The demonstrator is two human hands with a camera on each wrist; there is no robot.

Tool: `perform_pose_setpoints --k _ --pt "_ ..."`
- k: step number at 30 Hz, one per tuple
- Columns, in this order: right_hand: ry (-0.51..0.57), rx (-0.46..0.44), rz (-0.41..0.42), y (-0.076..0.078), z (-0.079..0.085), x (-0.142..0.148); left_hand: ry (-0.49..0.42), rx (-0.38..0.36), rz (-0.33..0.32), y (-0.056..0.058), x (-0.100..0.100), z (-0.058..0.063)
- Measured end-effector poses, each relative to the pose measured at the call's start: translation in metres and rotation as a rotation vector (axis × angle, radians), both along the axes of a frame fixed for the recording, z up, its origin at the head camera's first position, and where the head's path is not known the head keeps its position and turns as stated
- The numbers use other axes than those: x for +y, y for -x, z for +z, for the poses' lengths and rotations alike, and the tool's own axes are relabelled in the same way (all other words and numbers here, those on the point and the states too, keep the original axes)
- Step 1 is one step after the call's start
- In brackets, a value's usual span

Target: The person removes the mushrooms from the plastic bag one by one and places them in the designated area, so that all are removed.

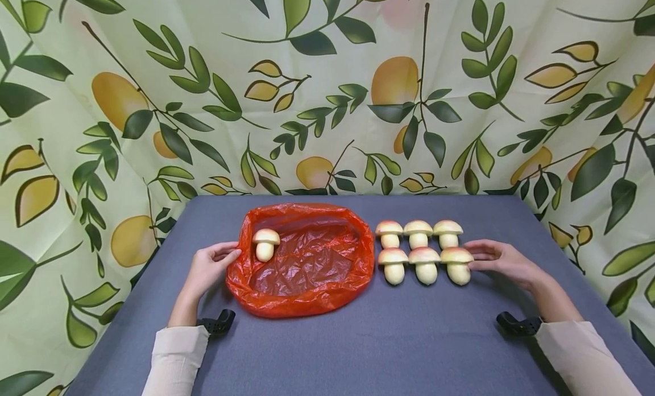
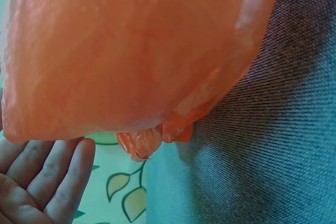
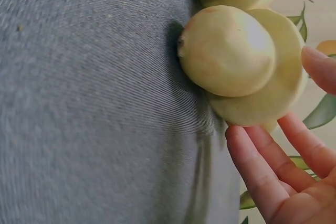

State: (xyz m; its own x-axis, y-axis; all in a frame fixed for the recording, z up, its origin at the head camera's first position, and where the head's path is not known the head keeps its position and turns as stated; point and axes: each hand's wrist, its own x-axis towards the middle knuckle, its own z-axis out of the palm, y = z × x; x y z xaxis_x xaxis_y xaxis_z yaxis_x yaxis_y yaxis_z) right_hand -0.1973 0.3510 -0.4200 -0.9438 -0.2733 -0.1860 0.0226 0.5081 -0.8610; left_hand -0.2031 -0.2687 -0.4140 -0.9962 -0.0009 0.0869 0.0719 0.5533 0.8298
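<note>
A red plastic bag (image 1: 307, 305) stands wide open on the table, its rim rolled outward. Inside it, at the left, is one toy mushroom (image 1: 266, 245) with a pale stem. My left hand (image 1: 212, 265) pinches the bag's left rim; in the left wrist view its fingertips are hidden by the bag. To the right of the bag, several toy mushrooms (image 1: 394, 265) lie in two rows. My right hand (image 1: 504, 262) is at the cap of the front-row rightmost mushroom (image 3: 228, 51), its fingers extended and touching the cap's edge, thumb held apart from them.
A grey-blue cloth (image 1: 358, 350) covers the table. Behind and at both sides hangs a curtain (image 1: 327, 71) printed with leaves and fruit. Black wrist devices (image 1: 219, 322) sit on both wrists.
</note>
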Motion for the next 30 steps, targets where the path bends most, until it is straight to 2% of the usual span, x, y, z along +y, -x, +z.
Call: perform_pose_setpoints --k 6,13,18,22,26,30 --pt "0.012 0.030 -0.024 -0.003 0.007 0.003 -0.003 0.017 -0.001 -0.001 0.000 0.000" --pt "0.151 0.062 -0.027 -0.004 0.017 0.000 0.010 0.019 0.002 -0.001 0.000 0.000" --pt "0.197 0.061 -0.029 -0.003 0.022 -0.006 0.018 0.009 0.004 -0.001 0.000 0.000" --pt "0.266 0.072 0.021 -0.004 0.025 -0.015 0.013 0.010 0.004 -0.001 0.001 0.001" --pt "0.376 0.090 0.116 -0.005 0.027 -0.026 0.013 0.021 0.004 -0.001 0.000 0.000" --pt "0.367 0.093 0.146 -0.007 0.028 -0.041 0.018 0.027 0.006 -0.001 -0.001 -0.001"
